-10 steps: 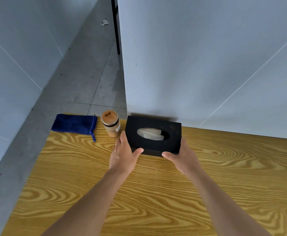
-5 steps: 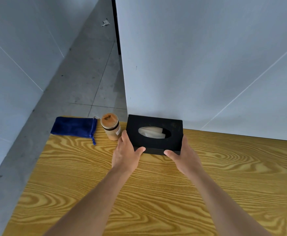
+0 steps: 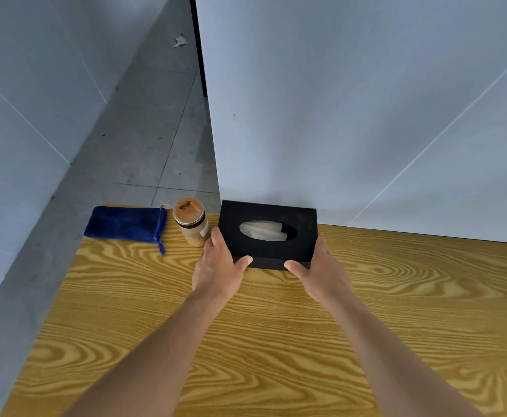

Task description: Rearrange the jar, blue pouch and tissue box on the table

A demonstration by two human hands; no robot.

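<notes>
Wood-grain table (image 3: 276,341), yellow, runs up to a pale grey wall panel (image 3: 351,115); grey floor off the left edge. Black tissue box (image 3: 303,227) sits at the table's far edge, back side against or just short of the panel, oval slot up with white tissue showing. Both hands clamp it end to end: left hand (image 3: 219,267) on the left end, thumb hooked on the near front edge, fingers up the side; right hand (image 3: 321,270) mirrors it on the right end. Cannot tell whether the box base is on the wood or just lifted. Blue pouch (image 3: 124,224) lies flat at the far left corner, drawstring trailing toward the near side. Jar (image 3: 190,221), tan contents, brown lid, stands upright between pouch and box, just beside the left hand's fingers, apparently not touching. Judgement: step in hand is shifting the box. Do it with even squeeze from both ends, box kept level, and draw it away from the jar side first, since the left knuckles could tip the jar.
</notes>
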